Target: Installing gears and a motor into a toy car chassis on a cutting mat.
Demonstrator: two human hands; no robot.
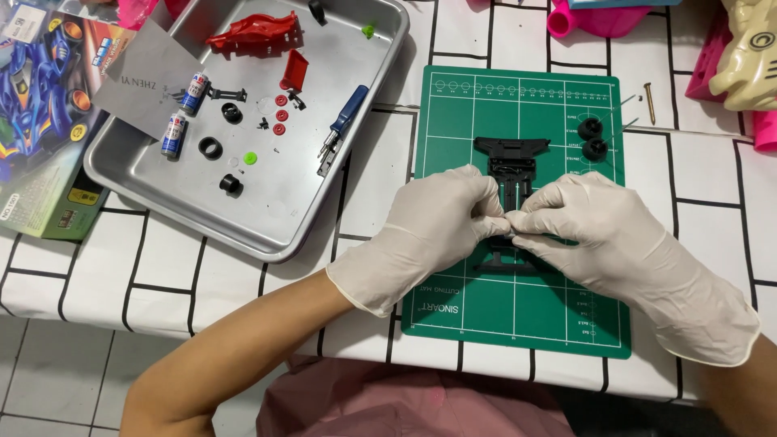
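Observation:
A black toy car chassis [511,159] lies on a green cutting mat [461,121]. My left hand [433,231] and my right hand [603,235], both in white gloves, meet over the chassis' middle. Their fingertips pinch a small part against it. The part itself is hidden by the fingers. Two black wheels [592,137] sit on the mat's far right.
A metal tray [267,210] at the left holds a red car body [257,34], two batteries [184,112], a blue-handled screwdriver [344,117], tyres and small red and green parts. A colourful box [40,105] lies further left. A screw [649,101] and pink and cream toys [749,57] lie at the right.

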